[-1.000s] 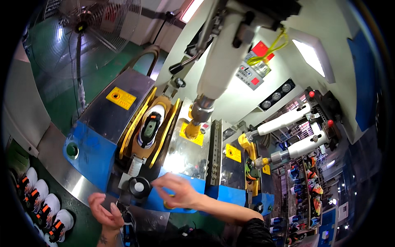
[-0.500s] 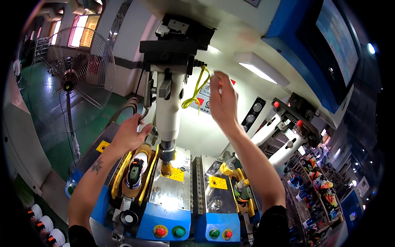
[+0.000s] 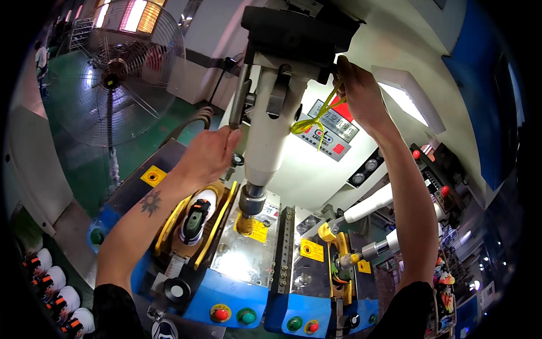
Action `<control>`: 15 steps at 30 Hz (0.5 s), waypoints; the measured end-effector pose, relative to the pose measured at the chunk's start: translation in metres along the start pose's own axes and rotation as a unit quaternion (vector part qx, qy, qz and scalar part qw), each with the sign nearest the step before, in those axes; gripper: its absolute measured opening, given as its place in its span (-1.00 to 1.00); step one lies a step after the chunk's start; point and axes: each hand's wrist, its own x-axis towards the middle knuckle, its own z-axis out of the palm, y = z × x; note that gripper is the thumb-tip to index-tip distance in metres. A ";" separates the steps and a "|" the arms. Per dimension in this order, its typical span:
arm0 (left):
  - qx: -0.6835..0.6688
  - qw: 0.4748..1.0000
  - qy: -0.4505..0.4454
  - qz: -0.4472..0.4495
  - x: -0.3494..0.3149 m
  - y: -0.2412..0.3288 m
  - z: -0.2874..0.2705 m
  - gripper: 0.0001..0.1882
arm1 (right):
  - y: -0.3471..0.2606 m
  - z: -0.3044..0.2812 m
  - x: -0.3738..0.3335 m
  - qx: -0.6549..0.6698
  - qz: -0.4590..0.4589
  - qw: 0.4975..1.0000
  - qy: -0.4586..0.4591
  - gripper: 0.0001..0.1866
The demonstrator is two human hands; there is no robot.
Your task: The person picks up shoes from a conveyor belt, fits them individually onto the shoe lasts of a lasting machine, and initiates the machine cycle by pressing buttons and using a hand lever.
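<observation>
A white press cylinder (image 3: pixel 268 133) hangs from a black head (image 3: pixel 299 28); its steel collar and amber tip (image 3: pixel 245 224) point down at a metal-topped bench. At its left side, my left hand (image 3: pixel 212 155) is closed around the lower end of a metal lever (image 3: pixel 241 93). My right hand (image 3: pixel 361 93) is up at the right of the black head, fingers curled by the top of a yellow cord (image 3: pixel 322 116); what they grip is hidden. Below my left hand a white and black shoe (image 3: pixel 197 219) sits between yellow side pads (image 3: pixel 217 226).
Red (image 3: pixel 221 314) and green buttons (image 3: pixel 247 316) line the blue front panels. On the right a second station holds another shoe (image 3: pixel 342 272) under a tilted cylinder (image 3: pixel 367 203). A caged fan (image 3: pixel 112 82) stands at left, above white shoes (image 3: pixel 53 279). A lamp (image 3: pixel 406 101) glows behind.
My right hand has moved in to the cord's upper end beside the head. My left hand has stayed at the lever. The view has shifted, so the press looks larger and further right.
</observation>
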 end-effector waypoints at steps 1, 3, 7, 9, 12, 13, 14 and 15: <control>0.013 1.000 0.010 0.002 0.000 0.000 0.002 -0.56 | 0.003 0.002 -0.002 -0.015 -0.016 1.000 0.003 -0.85; -0.013 1.000 0.009 0.002 -0.002 0.002 0.003 -0.59 | 0.022 0.004 0.006 0.018 -0.166 0.985 0.051 -0.71; -0.016 1.000 -0.009 -0.017 -0.002 0.002 -0.009 -0.64 | 0.014 -0.001 0.001 0.249 0.018 0.968 -0.017 -0.60; -0.012 1.000 -0.004 -0.013 -0.001 0.000 -0.011 -0.63 | 0.009 -0.003 0.003 0.204 0.018 0.979 -0.002 -0.60; -0.011 1.000 0.006 0.000 -0.001 0.000 -0.006 -0.63 | 0.009 -0.002 -0.006 0.181 0.066 0.981 0.018 -0.61; -0.020 1.000 0.005 0.003 -0.001 0.002 -0.004 -0.63 | 0.007 -0.003 -0.008 0.189 0.059 0.980 0.022 -0.61; -0.032 0.999 -0.004 0.002 -0.002 0.004 -0.005 -0.62 | 0.003 0.001 -0.010 0.197 0.060 0.978 0.021 -0.62; -0.007 1.000 -0.002 0.004 -0.006 0.007 -0.010 -0.62 | -0.003 0.001 -0.015 0.187 0.063 0.979 0.047 -0.62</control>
